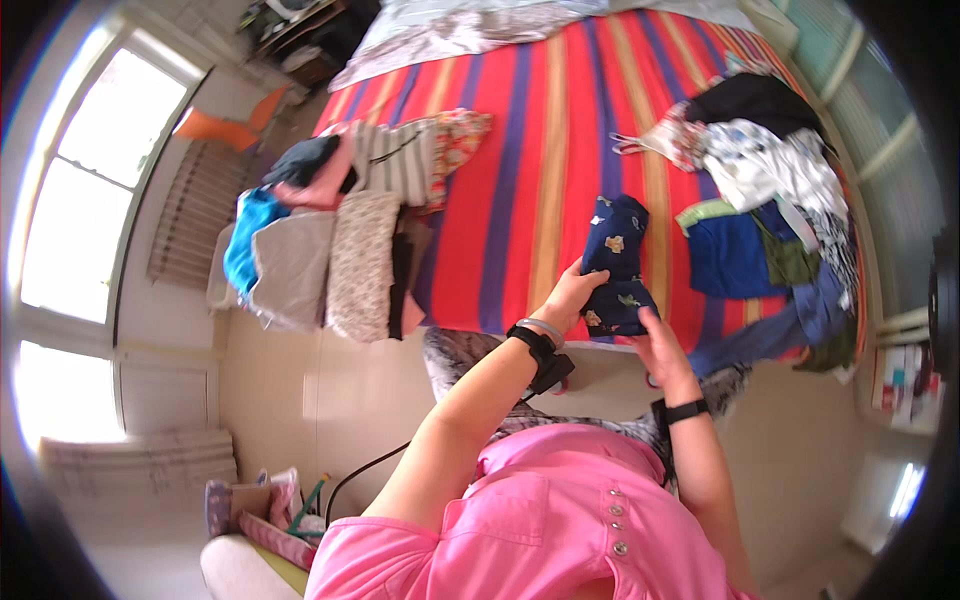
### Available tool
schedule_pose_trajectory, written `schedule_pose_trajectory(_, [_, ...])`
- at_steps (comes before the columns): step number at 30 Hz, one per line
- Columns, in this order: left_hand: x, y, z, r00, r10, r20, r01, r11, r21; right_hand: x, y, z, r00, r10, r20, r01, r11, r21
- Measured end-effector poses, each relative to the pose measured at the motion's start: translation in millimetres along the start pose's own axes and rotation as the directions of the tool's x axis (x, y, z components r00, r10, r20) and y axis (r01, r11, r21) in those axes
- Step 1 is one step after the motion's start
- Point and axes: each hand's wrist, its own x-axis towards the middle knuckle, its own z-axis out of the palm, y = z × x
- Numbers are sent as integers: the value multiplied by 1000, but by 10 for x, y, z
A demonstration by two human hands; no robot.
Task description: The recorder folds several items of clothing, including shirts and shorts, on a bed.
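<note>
A navy garment with a floral print [616, 247], folded into a narrow bundle, is held up over the near edge of the bed. My left hand [576, 294] grips its left side, the thumb lying across the front. At its lower right corner is my right hand [664, 351], with the thumb at the cloth's edge and the fingers partly hidden below. To the left lie folded clothes, among them a small-flowered piece [364, 262] and a light grey piece [292, 262]. On the right are a folded blue garment [731, 255] and a loose heap of white printed clothes [772, 161].
A striped red bedspread [502, 187] covers the bed. Blue cloth [757, 341] hangs over the near right edge. At left are a window [90, 180] and an orange object [217, 129]. A box of things [259, 502] stands lower left, near a black cable [367, 463].
</note>
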Motion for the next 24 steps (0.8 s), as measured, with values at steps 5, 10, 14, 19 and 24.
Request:
schedule_pose_trajectory(5, [-719,1096,-652,976,216,0,-216,973,77,217,25,-6,985,-146,-88,86,872,-482])
schedule_pose_trajectory(10, [-1543,2100,-1653,899,427,-92,-399,889,224,457,193,-206,976,-194,-97,115,844,-524])
schedule_pose_trajectory(14, [-1933,2422,-2546,898,350,-268,-276,920,278,454,231,-217,965,-237,-116,137,827,-546])
schedule_pose_trajectory(19, [-1892,2011,-3607,636,680,-365,291,227,929,435,258,-231,972,-223,-72,153,836,-527])
schedule_pose_trajectory(24, [-1447,1787,-3255,419,896,-145,305,12,952,438,274,-273,963,-249,-105,154,825,-544])
